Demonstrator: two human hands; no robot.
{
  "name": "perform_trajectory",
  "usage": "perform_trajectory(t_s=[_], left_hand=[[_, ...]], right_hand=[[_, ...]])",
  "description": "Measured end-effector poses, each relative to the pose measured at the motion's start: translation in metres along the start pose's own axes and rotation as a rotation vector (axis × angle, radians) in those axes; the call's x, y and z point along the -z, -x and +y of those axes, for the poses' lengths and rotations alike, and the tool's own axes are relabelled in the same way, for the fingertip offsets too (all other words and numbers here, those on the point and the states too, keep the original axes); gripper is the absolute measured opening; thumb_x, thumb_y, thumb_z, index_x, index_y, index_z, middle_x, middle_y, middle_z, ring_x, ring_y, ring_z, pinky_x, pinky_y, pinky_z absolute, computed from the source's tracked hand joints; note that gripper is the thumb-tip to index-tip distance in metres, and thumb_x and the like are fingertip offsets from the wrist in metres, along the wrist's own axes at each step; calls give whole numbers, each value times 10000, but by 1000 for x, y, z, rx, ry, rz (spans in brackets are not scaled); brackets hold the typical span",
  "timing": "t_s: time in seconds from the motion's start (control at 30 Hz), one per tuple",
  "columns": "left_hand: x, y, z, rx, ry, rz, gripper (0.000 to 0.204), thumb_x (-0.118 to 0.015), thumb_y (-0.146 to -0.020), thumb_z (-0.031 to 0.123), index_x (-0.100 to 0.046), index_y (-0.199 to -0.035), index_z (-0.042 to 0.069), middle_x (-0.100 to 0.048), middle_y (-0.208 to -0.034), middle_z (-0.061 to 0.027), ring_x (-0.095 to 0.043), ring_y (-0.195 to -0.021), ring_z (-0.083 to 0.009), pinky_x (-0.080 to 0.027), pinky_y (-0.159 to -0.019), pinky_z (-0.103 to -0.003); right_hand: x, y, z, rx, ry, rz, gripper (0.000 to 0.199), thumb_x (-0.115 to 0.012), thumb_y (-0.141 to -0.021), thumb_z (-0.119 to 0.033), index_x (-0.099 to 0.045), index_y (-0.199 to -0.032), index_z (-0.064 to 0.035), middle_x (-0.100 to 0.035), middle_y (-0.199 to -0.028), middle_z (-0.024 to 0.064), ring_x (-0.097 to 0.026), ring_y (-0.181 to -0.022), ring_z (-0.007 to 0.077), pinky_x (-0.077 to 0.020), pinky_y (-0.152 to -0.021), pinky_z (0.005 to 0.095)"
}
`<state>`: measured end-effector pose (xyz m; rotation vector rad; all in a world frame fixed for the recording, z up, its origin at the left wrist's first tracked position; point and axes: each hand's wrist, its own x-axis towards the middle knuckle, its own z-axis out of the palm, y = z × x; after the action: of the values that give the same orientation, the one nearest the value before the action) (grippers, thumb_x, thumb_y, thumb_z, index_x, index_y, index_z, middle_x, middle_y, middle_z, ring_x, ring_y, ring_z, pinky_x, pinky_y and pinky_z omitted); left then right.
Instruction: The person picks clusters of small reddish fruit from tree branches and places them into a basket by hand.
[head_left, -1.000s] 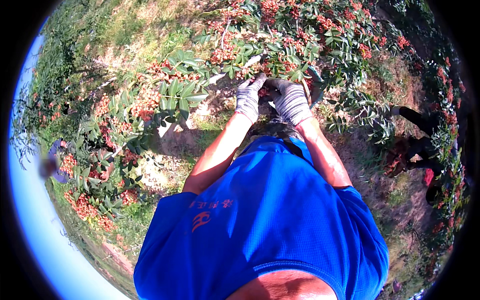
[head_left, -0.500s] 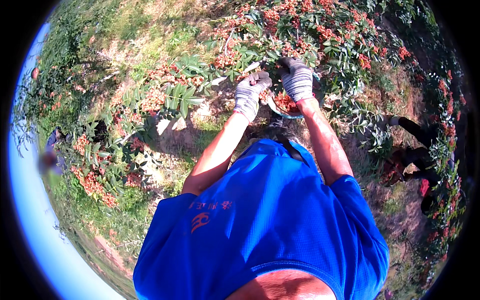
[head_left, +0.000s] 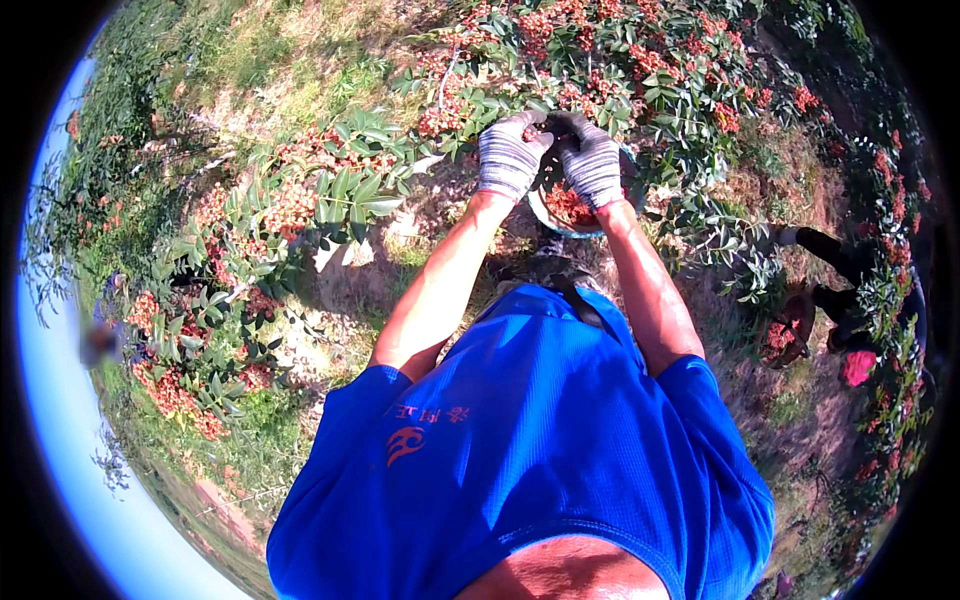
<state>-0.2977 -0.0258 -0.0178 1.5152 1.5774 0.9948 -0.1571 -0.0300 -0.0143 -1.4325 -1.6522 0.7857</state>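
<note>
My left hand [head_left: 512,157], in a striped glove with dark fingertips, is closed on a small cluster of red berries [head_left: 531,132]. Right beside it, fingertips nearly meeting, my right hand [head_left: 591,162] wears a matching glove. Its fingers are bent together, and what they pinch is hidden. Just below the hands sits a round container [head_left: 541,212] with a pale bluish rim, holding loose red berries [head_left: 568,203]. Leafy branches heavy with red berry clusters [head_left: 535,38] spread beyond my fingers.
Another berry-laden branch [head_left: 290,205] reaches in at the left, with lower clusters [head_left: 172,390] nearer me. At the right, partly behind foliage, a person in dark sleeves [head_left: 835,262] is beside a basket of red berries [head_left: 788,332]. Dry grass and soil [head_left: 400,225] lie between the bushes.
My left hand has moved right and slightly up, close to the right hand. More of the container shows. At the right, the person's arm has shifted and the basket shows more plainly.
</note>
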Motion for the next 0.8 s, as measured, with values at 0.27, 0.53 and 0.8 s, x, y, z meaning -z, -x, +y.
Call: perform_trajectory(t_s=[0.27,0.53,0.8], left_hand=[[-7,-10,-16,-61,-152,0,175,-702,-804,118,-729,-942,14,-706,-765,-100,-620,-639,-172,-506,-651,-306],[-6,-5,-31,-169,-441,151,157,-657,-846,179,-683,-805,30,-590,-638,-156,-553,-566,-294,-451,-577,-384],[-9,59,-16,408,511,-37,20,-672,-855,42,-673,-874,37,-641,-675,-22,-543,-515,-84,-428,-470,-240]], right_hand=[[10,-11,7,-50,265,-147,310,-701,-842,-188,-676,-1139,-104,-700,-1021,158,-686,-931,314,-535,-805,388],[6,-20,10,-46,570,-273,223,-623,-861,-270,-693,-1029,-141,-662,-1001,170,-652,-912,369,-519,-781,462],[15,-28,14,7,198,-101,229,-715,-832,-192,-718,-1028,-75,-715,-951,148,-695,-885,279,-534,-801,358]])
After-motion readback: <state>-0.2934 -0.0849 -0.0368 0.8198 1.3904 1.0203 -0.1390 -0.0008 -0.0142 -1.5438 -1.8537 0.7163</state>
